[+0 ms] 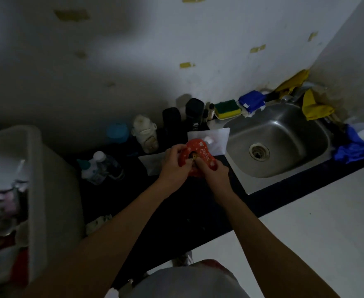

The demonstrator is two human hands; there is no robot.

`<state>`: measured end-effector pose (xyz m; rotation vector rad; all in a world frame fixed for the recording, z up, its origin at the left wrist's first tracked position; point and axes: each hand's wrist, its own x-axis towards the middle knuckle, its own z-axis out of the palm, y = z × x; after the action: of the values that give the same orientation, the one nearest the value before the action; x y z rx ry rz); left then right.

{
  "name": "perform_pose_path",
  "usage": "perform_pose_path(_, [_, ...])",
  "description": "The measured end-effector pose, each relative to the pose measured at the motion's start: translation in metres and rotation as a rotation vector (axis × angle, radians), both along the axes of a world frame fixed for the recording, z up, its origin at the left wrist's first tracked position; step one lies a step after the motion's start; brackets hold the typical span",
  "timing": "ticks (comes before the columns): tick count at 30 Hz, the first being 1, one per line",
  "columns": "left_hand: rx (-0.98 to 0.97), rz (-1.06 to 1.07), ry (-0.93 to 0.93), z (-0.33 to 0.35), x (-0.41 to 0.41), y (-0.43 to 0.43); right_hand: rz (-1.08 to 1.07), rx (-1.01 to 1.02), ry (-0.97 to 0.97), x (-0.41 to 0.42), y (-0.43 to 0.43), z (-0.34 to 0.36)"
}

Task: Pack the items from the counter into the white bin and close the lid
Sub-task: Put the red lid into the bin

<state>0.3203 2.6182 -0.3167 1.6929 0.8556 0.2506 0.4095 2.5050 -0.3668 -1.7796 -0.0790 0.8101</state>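
Both hands hold a red heart-shaped pouch (200, 153) with white print and a small white cap, just above the dark counter (176, 211). My left hand (173, 166) grips its left edge, fingers curled over the top. My right hand (214, 172) grips its lower right side. The white bin (37, 168) stands open at the far left, with several blurred items inside; no lid is in view. On the counter behind lie two small clear bottles (100, 167), a blue-lidded jar (117, 132), a white bottle (145, 134) and two tall black containers (183, 121).
A steel sink (280, 138) is set into the counter at right. A green-yellow sponge (227, 108), blue cloths (252, 102) and yellow gloves (314, 106) ring its rim. White paper sheets (217, 138) lie under the pouch. A white wall rises behind; pale floor lies at lower right.
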Motion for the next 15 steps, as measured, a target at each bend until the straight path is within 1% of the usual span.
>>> perform_pose_path(4, [0.136,0.049,-0.132,0.037,-0.039,0.025,0.043,0.048,-0.095,-0.019,0.035,0.04])
perform_pose_path(8, [0.119,0.122,-0.196,0.073,-0.083,0.051,0.138,0.172,-0.153,-0.053,0.071,0.089])
perform_pose_path(13, [0.175,0.316,-0.273,0.106,-0.15,0.085,0.312,0.288,-0.135,-0.108,0.12,0.128])
perform_pose_path(15, [0.236,0.357,-0.252,0.115,-0.183,0.097,0.356,0.334,-0.088,-0.134,0.14,0.138])
